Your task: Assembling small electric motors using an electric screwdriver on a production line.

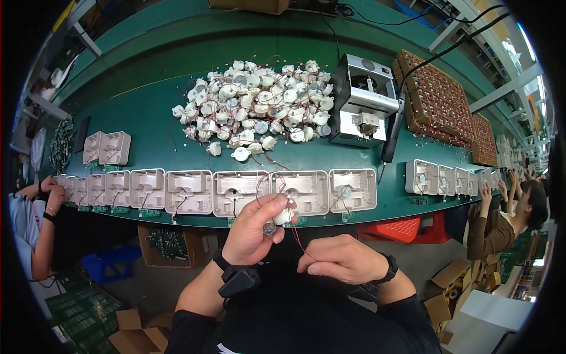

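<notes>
My left hand [250,233] is closed around a small white rounded part [285,216] with thin red and dark wires, held just above the table's near edge. A silver round metal piece [269,228] shows under the fingers; whether it belongs to the same part, I cannot tell. To the right, my right hand [341,258] pinches the red wire [298,239] that runs down from the part. Just beyond both hands is a row of open white plastic housings [299,207]. One housing [352,206] at the row's right end has a round part seated in it.
A big pile of white wired parts [253,103] lies mid-table. Behind it to the right stand a black-and-silver machine [364,100], a dark handheld tool [394,130] and a brown tray [433,97] of small parts. Co-workers [41,224] sit at both sides. A red stool [401,229] is below.
</notes>
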`<state>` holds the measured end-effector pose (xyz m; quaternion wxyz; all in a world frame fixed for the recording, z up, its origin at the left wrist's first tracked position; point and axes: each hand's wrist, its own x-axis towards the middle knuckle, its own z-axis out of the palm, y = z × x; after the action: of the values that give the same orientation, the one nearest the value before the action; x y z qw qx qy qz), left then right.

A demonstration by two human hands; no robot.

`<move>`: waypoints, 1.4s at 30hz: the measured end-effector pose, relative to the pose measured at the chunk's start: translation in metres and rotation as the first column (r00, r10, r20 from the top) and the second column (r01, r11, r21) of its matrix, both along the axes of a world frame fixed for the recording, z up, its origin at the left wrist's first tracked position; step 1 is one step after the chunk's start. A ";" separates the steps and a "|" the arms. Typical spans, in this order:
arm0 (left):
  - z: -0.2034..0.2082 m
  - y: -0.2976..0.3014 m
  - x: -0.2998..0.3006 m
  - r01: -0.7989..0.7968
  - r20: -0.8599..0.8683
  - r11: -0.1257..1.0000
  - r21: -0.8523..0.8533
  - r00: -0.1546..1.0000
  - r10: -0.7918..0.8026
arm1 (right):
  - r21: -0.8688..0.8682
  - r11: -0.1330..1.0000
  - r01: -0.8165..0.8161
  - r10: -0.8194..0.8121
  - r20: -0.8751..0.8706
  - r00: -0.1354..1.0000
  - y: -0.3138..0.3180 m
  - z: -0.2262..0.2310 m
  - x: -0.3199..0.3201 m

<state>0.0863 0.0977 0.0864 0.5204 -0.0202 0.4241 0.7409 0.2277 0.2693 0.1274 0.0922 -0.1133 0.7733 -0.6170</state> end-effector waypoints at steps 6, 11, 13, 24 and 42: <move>-0.007 0.000 0.003 0.002 -0.182 0.999 -0.034 0.983 -0.008 | -0.078 0.996 -0.033 0.031 -0.021 0.999 -0.004 0.002 0.001; -0.020 0.010 0.013 -0.247 -0.955 0.969 -0.017 0.291 0.057 | -0.235 0.969 -0.079 0.078 -0.011 0.997 -0.012 0.011 -0.009; -0.016 0.012 0.016 -0.275 -0.987 0.961 -0.038 0.161 0.008 | -0.246 0.962 -0.117 0.098 -0.088 0.991 -0.015 0.013 -0.013; -0.022 -0.041 -0.006 0.223 -0.107 0.966 0.130 0.972 -0.210 | -0.095 0.945 0.315 -0.320 -0.055 0.946 -0.011 0.000 0.000; -0.027 -0.029 0.020 0.269 -0.149 0.946 0.182 0.958 -0.244 | 0.136 0.865 0.483 -0.350 -0.526 0.775 -0.030 -0.022 -0.008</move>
<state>0.1063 0.0691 0.0595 0.5845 0.1338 0.3779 0.7054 0.2202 0.2396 0.1058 -0.2300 -0.0749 0.8516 -0.4650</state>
